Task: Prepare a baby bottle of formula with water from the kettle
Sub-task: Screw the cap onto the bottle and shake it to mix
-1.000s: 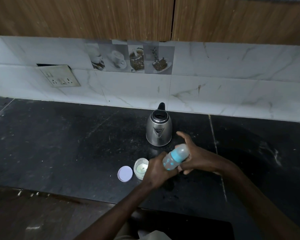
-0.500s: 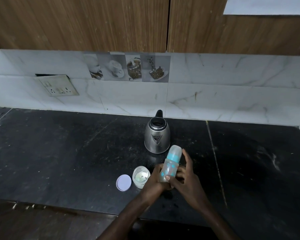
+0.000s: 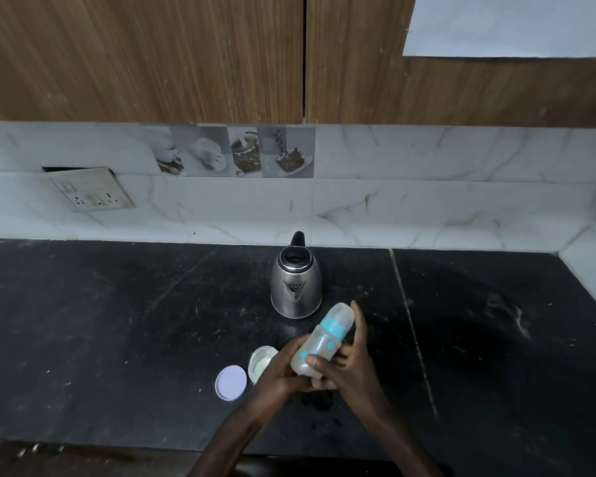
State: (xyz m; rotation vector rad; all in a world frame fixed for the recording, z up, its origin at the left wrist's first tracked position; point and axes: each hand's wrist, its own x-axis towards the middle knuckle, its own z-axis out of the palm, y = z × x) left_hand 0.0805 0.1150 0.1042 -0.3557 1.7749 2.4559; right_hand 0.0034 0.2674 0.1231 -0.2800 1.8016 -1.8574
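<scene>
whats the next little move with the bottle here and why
Probably swirl or gently shake the bottle to mix it. The left hand and right hand both grip it tilted above the counter, its teal ring and cap are on, and its lower part looks cloudy. The kettle stands apart behind, and the jar sits open beside its lid.

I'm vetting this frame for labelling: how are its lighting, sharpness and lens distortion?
Head view: dim, bluish light, with the black counter swallowing detail; head view: the kettle carries only soft highlights, no harsh glare; head view: the baby bottle looks slightly soft but readable; head view: the wide-angle lens fans the cabinet grain outward.
</scene>
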